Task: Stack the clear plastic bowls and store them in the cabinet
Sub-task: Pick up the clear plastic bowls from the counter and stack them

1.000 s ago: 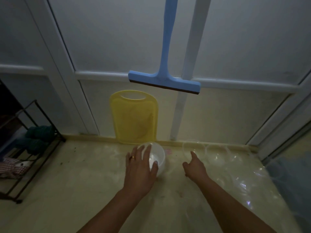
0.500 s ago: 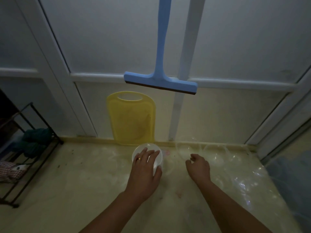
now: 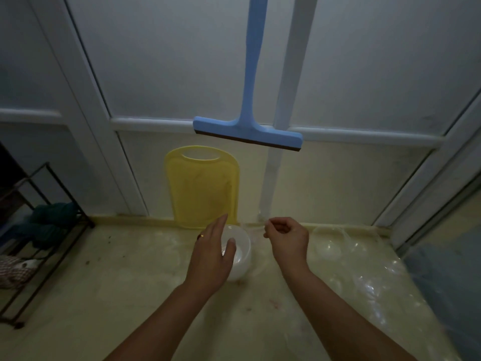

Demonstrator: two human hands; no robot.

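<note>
While your left hand (image 3: 212,252) hovers with straight fingers over the whitish bowl (image 3: 238,252) on the counter (image 3: 104,282), your right hand (image 3: 287,239) seems to pinch a clear bowl's rim; remaining clear bowls (image 3: 328,243) lie just right, nearer that hand.

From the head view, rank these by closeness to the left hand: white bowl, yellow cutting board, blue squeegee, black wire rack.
1. white bowl: directly under the left hand.
2. yellow cutting board: just beyond, leaning on the wall.
3. blue squeegee: hanging higher up.
4. black wire rack: far left edge.
</note>
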